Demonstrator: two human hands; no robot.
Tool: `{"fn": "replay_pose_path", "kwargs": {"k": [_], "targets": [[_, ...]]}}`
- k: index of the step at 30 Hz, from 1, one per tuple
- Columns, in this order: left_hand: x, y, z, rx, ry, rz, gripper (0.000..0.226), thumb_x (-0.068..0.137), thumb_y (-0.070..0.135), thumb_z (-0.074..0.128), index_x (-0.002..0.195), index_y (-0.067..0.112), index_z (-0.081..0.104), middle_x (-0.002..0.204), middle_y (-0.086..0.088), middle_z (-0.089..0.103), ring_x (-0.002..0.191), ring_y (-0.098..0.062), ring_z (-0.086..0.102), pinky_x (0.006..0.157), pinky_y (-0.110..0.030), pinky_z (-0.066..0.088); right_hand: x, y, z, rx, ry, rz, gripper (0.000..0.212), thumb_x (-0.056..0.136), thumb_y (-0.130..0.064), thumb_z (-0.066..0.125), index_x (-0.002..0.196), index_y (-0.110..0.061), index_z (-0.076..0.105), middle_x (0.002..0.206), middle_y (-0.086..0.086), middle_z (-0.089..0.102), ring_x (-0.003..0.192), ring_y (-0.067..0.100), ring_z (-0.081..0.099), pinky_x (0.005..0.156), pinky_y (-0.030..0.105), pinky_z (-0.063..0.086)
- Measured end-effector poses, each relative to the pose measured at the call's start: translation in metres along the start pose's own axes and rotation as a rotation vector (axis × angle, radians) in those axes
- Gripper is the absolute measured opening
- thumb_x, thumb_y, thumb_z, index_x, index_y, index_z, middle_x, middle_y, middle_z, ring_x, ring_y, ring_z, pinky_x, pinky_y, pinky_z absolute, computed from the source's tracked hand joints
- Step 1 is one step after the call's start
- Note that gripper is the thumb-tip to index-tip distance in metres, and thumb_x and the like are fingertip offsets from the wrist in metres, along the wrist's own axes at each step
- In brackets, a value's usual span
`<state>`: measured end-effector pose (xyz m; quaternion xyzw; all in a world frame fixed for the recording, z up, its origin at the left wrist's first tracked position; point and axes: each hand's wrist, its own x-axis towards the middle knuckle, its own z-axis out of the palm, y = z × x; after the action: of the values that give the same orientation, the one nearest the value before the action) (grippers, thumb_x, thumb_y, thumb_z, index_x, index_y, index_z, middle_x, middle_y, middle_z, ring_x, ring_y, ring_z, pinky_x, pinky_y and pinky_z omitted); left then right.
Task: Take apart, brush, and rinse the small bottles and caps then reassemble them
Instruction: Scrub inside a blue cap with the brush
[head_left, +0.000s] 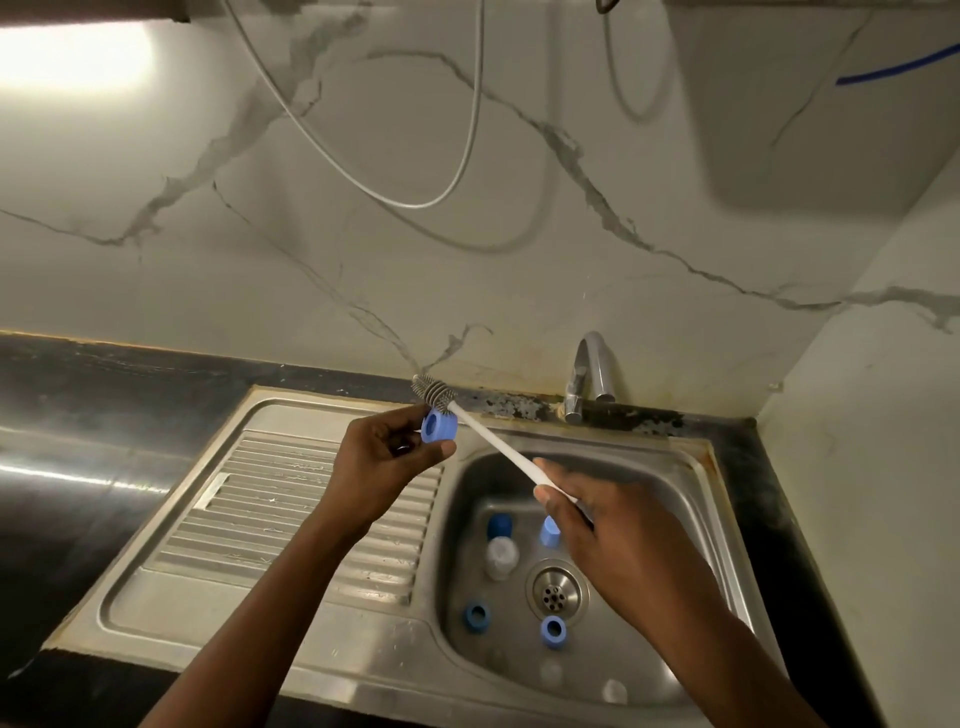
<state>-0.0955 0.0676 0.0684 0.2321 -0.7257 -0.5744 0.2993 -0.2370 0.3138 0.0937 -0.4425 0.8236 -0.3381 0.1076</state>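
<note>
1. My left hand (395, 452) pinches a small blue ring-shaped plastic cap (439, 427) by its outer wall, above the stainless steel sink (675, 493).
2. My right hand (618, 545) grips the white-handled grey bottle brush (488, 439), its bristles just past the cap.
3. The cap looks light and stiff and is probably slippery when wet, so I would hold it by the sides.

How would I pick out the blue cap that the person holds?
Find the steel sink and its ribbed drainboard. Above it the left hand holds a blue cap beside the brush's bristles. Alone among the blue caps, it is off the basin floor.
</note>
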Motion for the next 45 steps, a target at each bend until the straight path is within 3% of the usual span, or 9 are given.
{"fn": "replay_pose_path", "kwargs": {"k": [2,6,12,17,20,24,29,34,45], "targets": [[-0.001,0.002,-0.001,-0.065,0.044,-0.03,0.046,0.083,0.02,0.088,0.127,0.019,0.076,0.111,0.0,0.082,0.097,-0.018,0.078,0.089,-0.03,0.063,0.001,0.002,0.0,0.012,0.032,-0.014,0.062,0.095,-0.069,0.039,0.132,-0.029,0.068,0.074,-0.028,0.065,0.059,0.007,0.066,0.053,0.034,0.058],[-0.003,0.003,-0.01,-0.152,0.107,-0.063,0.051,0.08,0.024,0.084,0.129,0.014,0.074,0.114,-0.003,0.081,0.107,-0.023,0.077,0.097,-0.037,0.061,-0.012,0.006,-0.003,-0.002,-0.033,-0.02,0.055,0.095,-0.075,0.035,0.147,-0.057,0.041,0.083,-0.023,0.069,0.065,0.006,0.069,0.06,0.029,0.06],[-0.011,0.006,-0.006,-0.053,0.002,-0.042,0.046,0.085,0.015,0.085,0.13,0.018,0.074,0.113,0.0,0.081,0.103,-0.019,0.078,0.096,-0.036,0.063,-0.021,0.0,-0.01,-0.016,-0.031,0.035,0.05,0.099,-0.068,0.041,0.146,-0.055,0.049,0.08,-0.018,0.072,0.074,-0.005,0.068,0.067,0.014,0.055],[-0.01,0.013,-0.004,-0.051,-0.032,-0.04,0.051,0.085,0.017,0.086,0.133,0.022,0.072,0.117,0.004,0.08,0.109,-0.019,0.077,0.095,-0.03,0.062,-0.012,-0.01,-0.005,0.011,-0.009,0.036,0.053,0.1,-0.063,0.044,0.149,-0.047,0.05,0.076,-0.011,0.071,0.068,0.006,0.07,0.063,0.03,0.061],[-0.01,0.013,0.0,-0.262,0.049,-0.111,0.054,0.087,0.007,0.082,0.139,0.015,0.068,0.119,-0.007,0.079,0.111,-0.024,0.076,0.097,-0.032,0.06,-0.007,-0.013,-0.002,0.012,0.029,0.032,0.06,0.094,-0.065,0.04,0.144,-0.038,0.058,0.063,-0.008,0.063,0.059,0.008,0.066,0.054,0.031,0.058],[-0.012,0.015,0.004,-0.534,0.203,-0.222,0.051,0.078,0.015,0.084,0.127,0.008,0.072,0.116,-0.016,0.078,0.108,-0.028,0.077,0.091,-0.029,0.062,-0.007,-0.016,-0.001,-0.025,0.004,0.038,0.063,0.093,-0.066,0.036,0.148,-0.042,0.054,0.063,-0.006,0.062,0.059,0.009,0.066,0.058,0.032,0.059],[-0.005,0.021,-0.001,-0.832,0.213,-0.285,0.046,0.085,0.013,0.077,0.129,0.0,0.07,0.123,-0.021,0.076,0.11,-0.026,0.076,0.09,-0.028,0.063,-0.01,-0.022,-0.001,-0.012,-0.01,0.029,0.06,0.095,-0.065,0.035,0.152,-0.048,0.046,0.075,-0.01,0.071,0.064,0.006,0.068,0.063,0.03,0.06],[-0.003,0.019,-0.004,-1.056,0.239,-0.368,0.038,0.099,0.014,0.068,0.132,-0.004,0.066,0.131,-0.025,0.071,0.114,-0.028,0.076,0.09,-0.031,0.064,-0.019,-0.026,-0.002,-0.043,-0.032,0.032,0.07,0.088,-0.076,0.022,0.152,-0.054,0.041,0.065,-0.012,0.064,0.068,0.0,0.067,0.064,0.024,0.06],[-0.002,0.018,0.012,-1.118,0.161,-0.505,0.044,0.099,0.015,0.065,0.138,-0.006,0.062,0.138,-0.03,0.065,0.132,-0.04,0.063,0.108,-0.046,0.053,-0.001,-0.03,0.005,-0.015,-0.007,0.03,0.051,0.104,-0.055,0.045,0.153,-0.043,0.047,0.079,-0.013,0.069,0.067,0.001,0.068,0.067,0.022,0.06]]}}
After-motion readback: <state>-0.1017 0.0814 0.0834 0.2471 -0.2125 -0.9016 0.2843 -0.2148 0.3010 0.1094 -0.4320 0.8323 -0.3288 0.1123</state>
